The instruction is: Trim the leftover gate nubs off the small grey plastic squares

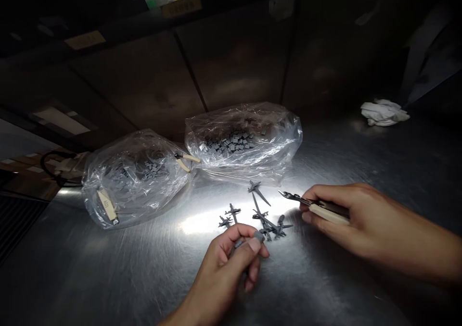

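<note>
One gray plastic block (259, 236) sits pinched in the left hand (231, 261), lower centre; the right hand (364, 220), frame right, curls fingers round nippers (329, 213), best aimed clear of skin

A small grey block (259, 236) was pinched, matte and angular, between the thumb and forefinger of the left hand (233, 263), its upper part showing above the thumb. A second grey piece (238, 244) sat deeper within the curled fingers, mostly hidden. Cream-handled nippers (317, 210) lay in the right hand (355, 220), raised and tilted, their slender metal tip pointing leftward, well apart from the block.
</note>
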The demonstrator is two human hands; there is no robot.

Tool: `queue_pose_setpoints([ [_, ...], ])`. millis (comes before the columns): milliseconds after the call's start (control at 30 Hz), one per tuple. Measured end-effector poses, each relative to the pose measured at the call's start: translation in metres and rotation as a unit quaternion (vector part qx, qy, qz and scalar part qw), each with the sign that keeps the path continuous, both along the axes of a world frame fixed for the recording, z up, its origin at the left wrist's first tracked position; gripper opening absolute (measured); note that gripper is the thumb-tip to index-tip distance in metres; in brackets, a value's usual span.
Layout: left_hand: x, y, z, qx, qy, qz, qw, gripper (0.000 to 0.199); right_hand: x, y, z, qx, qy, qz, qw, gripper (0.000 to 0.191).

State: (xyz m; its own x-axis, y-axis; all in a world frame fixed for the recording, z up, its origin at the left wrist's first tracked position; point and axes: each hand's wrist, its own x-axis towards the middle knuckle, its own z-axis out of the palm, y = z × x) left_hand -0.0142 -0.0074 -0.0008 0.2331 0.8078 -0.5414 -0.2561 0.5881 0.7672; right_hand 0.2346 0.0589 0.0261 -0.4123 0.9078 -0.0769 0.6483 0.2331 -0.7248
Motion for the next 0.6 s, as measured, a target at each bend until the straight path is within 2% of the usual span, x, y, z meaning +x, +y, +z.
queue_pose_setpoints([
  [100, 0.000, 0.001, 0.004, -0.020, -0.060, 0.040, 0.997, 0.015, -0.009, 0.001, -0.001, -0.030, -0.038, 0.039, 0.998, 0.011],
  [167, 0.000, 0.002, 0.007, -0.033, -0.084, 0.055, 0.994, 0.018, -0.016, -0.001, -0.003, -0.033, -0.038, 0.055, 0.997, 0.011],
  [333, 0.001, 0.003, 0.005, -0.080, -0.065, 0.029, 0.994, 0.030, -0.031, -0.003, -0.012, -0.025, -0.032, 0.078, 0.996, 0.017],
  [533, 0.001, 0.002, 0.003, -0.120, -0.073, 0.041, 0.989, 0.024, -0.030, -0.002, -0.009, -0.050, 0.020, 0.037, 0.998, 0.006],
  [600, 0.000, 0.001, 0.003, -0.138, -0.082, 0.024, 0.987, 0.021, -0.031, -0.004, -0.004, -0.067, 0.054, 0.019, 0.996, 0.011],
])
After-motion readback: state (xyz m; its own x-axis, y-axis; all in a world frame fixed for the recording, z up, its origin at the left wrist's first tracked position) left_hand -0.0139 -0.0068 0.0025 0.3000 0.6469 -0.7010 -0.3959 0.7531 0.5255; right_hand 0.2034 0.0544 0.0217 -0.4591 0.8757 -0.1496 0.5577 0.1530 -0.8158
